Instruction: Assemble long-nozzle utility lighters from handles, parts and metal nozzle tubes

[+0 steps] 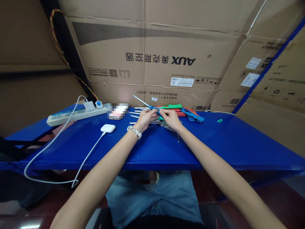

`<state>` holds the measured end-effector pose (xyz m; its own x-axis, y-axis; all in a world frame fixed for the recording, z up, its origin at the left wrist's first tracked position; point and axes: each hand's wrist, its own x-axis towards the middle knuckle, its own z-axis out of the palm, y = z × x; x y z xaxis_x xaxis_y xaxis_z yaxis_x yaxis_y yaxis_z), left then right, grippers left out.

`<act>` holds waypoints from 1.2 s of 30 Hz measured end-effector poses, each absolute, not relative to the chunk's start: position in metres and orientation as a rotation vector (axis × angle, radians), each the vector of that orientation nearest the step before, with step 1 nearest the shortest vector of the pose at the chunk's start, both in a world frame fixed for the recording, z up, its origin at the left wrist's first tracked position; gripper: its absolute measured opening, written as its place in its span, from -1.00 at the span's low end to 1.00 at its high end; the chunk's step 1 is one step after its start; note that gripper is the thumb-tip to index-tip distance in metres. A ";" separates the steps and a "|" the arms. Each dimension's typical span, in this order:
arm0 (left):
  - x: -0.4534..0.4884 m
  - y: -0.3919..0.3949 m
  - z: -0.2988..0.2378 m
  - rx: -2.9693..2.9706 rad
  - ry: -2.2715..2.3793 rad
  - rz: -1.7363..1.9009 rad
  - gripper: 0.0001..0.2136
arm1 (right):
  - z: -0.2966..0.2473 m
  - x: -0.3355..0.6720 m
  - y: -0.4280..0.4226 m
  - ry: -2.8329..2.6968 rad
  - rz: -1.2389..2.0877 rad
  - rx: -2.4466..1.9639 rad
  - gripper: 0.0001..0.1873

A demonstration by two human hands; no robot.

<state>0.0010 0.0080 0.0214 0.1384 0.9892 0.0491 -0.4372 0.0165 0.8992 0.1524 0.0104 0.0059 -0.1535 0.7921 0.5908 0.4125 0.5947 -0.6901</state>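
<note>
My left hand [145,118] and my right hand [169,118] meet over the middle of a blue table [214,143]. Together they pinch a long thin tool with a blue handle and a metal shaft [143,102] that points up and to the left. A bracelet sits on my left wrist. Under and behind my hands lies a pile of similar tools: metal shafts [137,113], a green handle [172,106], red handles and blue handles [193,115].
A white power strip [73,115] lies at the back left with a charger plugged in; its white cable runs to a small white earbud case [108,128] and loops off the front edge. A small teal piece [219,120] lies right. Cardboard boxes [166,57] wall the back.
</note>
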 end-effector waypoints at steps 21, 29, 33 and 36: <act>0.000 0.002 0.021 0.925 0.693 1.219 -0.89 | 0.014 0.154 -0.001 -1.844 0.308 -1.050 -0.73; -0.001 -0.004 0.026 0.913 0.726 1.215 -0.91 | 0.010 0.157 0.005 -1.765 0.337 -1.031 -0.75; 0.000 -0.008 0.030 0.973 0.784 1.244 -0.96 | 0.006 0.159 0.006 -1.734 0.397 -1.024 -0.74; 0.001 -0.008 0.032 1.066 0.832 1.258 -0.98 | 0.004 0.157 0.006 -1.733 0.431 -0.999 -0.73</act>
